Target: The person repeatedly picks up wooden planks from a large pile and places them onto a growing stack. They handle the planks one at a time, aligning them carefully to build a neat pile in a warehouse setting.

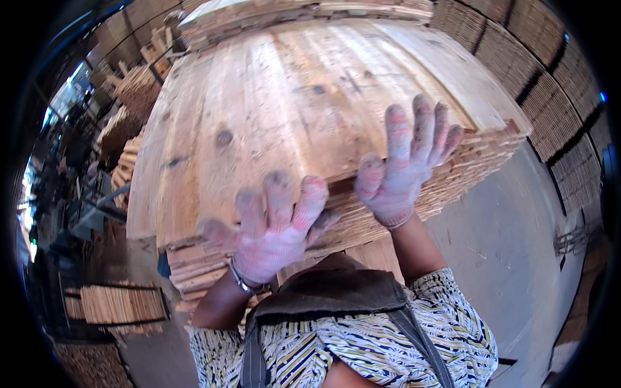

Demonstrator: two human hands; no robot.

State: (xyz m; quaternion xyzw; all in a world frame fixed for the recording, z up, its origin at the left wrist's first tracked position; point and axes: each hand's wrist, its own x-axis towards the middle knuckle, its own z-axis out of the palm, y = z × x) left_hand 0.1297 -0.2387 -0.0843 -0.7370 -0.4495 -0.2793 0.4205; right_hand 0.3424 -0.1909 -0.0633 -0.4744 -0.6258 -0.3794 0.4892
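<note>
In front of me stands a large stack of wooden boards (259,103), pale and knotty, with the top layer laid side by side. My left hand (275,223), in a whitish glove with red tints and grey fingertips, is at the stack's near edge with its fingers spread. Farther right, my right hand (401,161) wears a matching glove and is spread over the near right edge. Neither hand holds anything. Whether the palms touch the boards cannot be made out. A watch (241,277) circles my left wrist.
More boards (310,14) lie across the stack's far end. Tall piles of stacked wood (550,110) line the right side. On the left are loose timber pieces (132,90), a metal frame (97,210) and a bundle of slats (123,304). Grey floor (485,239) shows at the right.
</note>
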